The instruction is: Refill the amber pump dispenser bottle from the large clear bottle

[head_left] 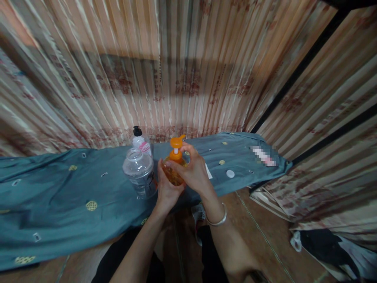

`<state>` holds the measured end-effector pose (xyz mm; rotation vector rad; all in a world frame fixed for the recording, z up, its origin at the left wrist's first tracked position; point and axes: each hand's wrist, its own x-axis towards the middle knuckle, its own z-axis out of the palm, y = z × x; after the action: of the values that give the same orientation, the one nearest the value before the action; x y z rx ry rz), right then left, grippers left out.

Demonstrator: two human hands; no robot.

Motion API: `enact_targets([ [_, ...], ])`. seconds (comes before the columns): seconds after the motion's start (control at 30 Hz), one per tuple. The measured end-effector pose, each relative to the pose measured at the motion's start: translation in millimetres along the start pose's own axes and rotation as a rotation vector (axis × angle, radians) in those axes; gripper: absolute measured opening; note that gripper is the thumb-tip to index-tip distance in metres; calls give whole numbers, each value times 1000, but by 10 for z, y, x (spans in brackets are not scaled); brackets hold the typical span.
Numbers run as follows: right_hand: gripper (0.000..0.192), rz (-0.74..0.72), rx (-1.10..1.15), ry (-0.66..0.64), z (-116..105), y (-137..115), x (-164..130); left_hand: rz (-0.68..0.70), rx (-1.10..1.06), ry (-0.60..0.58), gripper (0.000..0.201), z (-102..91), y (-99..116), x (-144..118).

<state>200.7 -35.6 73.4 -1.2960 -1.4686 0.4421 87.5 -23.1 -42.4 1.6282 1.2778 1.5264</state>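
Observation:
Between my two hands stands a pump bottle (176,156) with an orange pump head and amber liquid inside. My left hand (169,188) is wrapped round the lower body of the bottle. My right hand (192,167) grips its upper part from the right, fingers near the orange collar, a silver bangle on the wrist. Just left of the bottle is a clear wide plastic jar (138,169) with an open mouth. Behind the jar, partly hidden by it, is a white bottle (140,142) with a black cap and pink label.
A green patterned cloth (73,188) covers the long narrow surface. To the right lie a white round lid-like disc (230,173), a white paper piece (208,171) and a blurred-out item (263,156). Curtains (176,78) hang behind; a dark pole (294,74) slants at right.

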Motion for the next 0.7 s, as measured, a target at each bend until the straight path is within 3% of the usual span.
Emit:
enact_targets([
  [0.13,35,-73,67,-133,-77,29,12,13,-11,1,117,1,42,-6],
  [0.23,38,-131,136,-239,-116,73,24,10,-5,6,118,-6,53,-7],
  [0.3,44,-116,125,-215,-100,83,23,8,-1,9,118,-9,41,-6],
  [0.4,52,-44,42,-67,-40,62,11,8,-2,2,117,-6,15,-1],
  [0.5,42,-36,6,0,-22,43,3,7,-9,-2,118,-1,6,-3],
  [0.7,21,-198,70,-214,-155,96,26,11,-19,-6,119,-1,34,-17],
])
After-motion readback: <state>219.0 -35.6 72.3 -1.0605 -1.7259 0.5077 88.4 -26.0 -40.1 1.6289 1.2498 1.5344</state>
